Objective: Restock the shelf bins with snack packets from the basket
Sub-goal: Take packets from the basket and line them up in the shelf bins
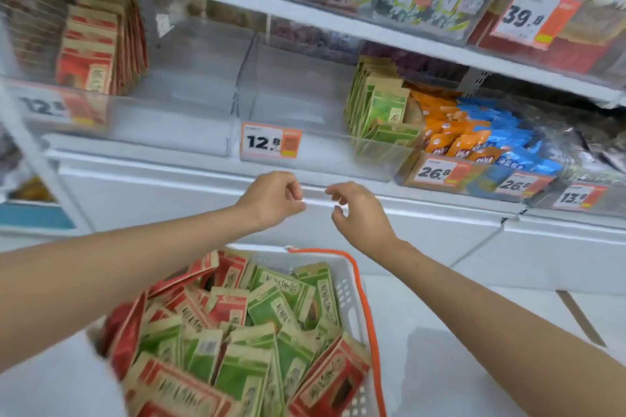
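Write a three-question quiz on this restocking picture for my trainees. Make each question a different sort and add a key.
1. True or false: the basket holds both red packets and green packets.
2. In the clear bin, the shelved green packs stand at its: A left end; B right end; C middle.
3. Fill in: the price tag on the front of that bin reads ____.

Key: 1 true; 2 B; 3 12.8
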